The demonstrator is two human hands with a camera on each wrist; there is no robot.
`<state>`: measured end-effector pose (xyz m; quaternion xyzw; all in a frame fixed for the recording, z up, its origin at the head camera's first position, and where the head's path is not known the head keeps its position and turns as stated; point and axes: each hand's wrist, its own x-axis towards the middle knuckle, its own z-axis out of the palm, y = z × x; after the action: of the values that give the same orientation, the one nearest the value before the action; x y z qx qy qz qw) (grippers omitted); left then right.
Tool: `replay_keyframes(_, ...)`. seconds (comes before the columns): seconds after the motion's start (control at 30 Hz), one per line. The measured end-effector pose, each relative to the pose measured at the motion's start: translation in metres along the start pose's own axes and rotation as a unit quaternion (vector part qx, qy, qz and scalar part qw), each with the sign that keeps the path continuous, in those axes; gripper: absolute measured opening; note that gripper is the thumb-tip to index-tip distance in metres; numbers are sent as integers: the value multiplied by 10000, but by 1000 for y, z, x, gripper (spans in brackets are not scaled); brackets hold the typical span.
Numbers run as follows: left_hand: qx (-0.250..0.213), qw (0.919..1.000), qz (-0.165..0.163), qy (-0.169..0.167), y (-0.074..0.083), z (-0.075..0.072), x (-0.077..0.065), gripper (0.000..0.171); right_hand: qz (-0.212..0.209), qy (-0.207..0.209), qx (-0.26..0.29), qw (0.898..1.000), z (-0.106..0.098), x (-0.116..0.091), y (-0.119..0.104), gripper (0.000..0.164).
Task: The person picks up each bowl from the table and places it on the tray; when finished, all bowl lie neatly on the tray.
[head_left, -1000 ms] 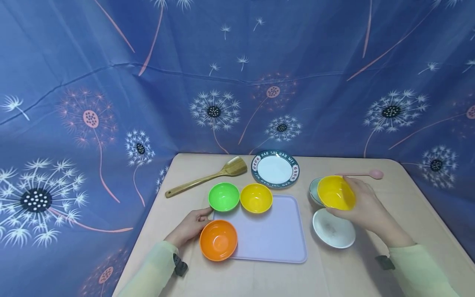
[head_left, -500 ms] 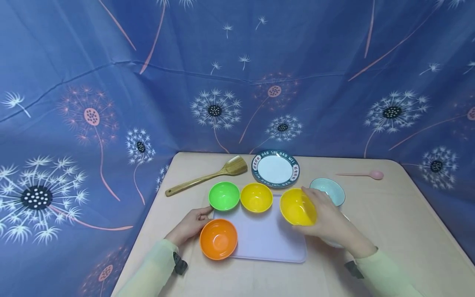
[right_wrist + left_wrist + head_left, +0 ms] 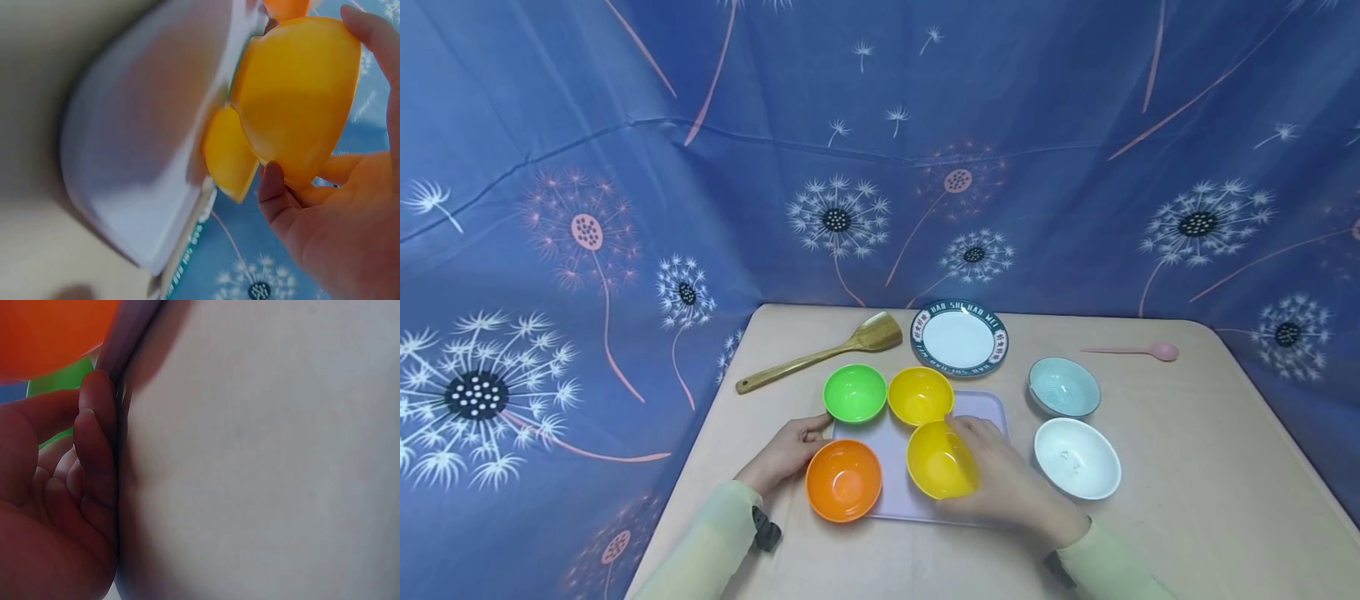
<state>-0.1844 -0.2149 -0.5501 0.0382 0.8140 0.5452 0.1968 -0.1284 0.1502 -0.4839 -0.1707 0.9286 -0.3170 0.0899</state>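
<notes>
My right hand (image 3: 1011, 483) grips a yellow bowl (image 3: 936, 467) by its side, thumb and fingers spread around it. In the right wrist view this yellow bowl (image 3: 300, 94) is held above the pale lilac tray (image 3: 144, 125). My left hand (image 3: 786, 454) is at the left edge of the tray (image 3: 898, 492), its curled fingers (image 3: 94, 444) holding that edge in the left wrist view. On the tray, a green bowl (image 3: 854, 393) and a second yellow bowl (image 3: 921, 396) sit side by side at the back. An orange bowl (image 3: 843, 481) sits at the front left corner.
Right of the tray stand a light blue bowl (image 3: 1064, 387) and a white bowl (image 3: 1077, 458). Behind it lie a wooden spatula (image 3: 827, 353), a green-rimmed plate (image 3: 960, 338) and a pink spoon (image 3: 1135, 351). A patterned blue cloth (image 3: 880, 167) hangs beyond the table.
My right hand has carried the yellow bowl leftward from above the light blue and white bowls to over the tray, in front of the other yellow bowl. My left hand has stayed put.
</notes>
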Motion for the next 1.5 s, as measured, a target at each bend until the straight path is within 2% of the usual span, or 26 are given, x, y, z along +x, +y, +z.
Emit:
replay_keyframes(0.17, -76, 10000, -28, -21, 1, -1, 0, 63, -96, -187, 230, 9995, 15, -3, -2, 124)
replay_keyframes(0.37, -35, 10000, -48, 3, 1, 0, 0, 62, -257, -383, 416, 9981, 29, -3, 1, 123)
replay_keyframes(0.7, -31, 10000, -34, -14, -1, 0, 0, 62, -672, -308, 363, 9966, 39, -3, -1, 123)
replay_keyframes(0.87, -13, 10000, -19, -15, 0, 0, 0, 62, -702, -288, 271, 9967, 41, -3, -1, 124)
replay_keyframes(1.27, -149, 9998, -98, -59, 1, 0, -1, 63, -605, -363, 358, 9969, 41, -5, 1, 130)
replay_keyframes(1.4, -62, 10000, -70, -11, 1, 1, -1, 62, -207, -293, 407, 9985, 35, -8, 2, 130)
replay_keyframes(1.5, -22, 10000, -48, 16, 1, 1, -1, 62, 136, -8, 225, 9997, 23, -12, 6, 130)
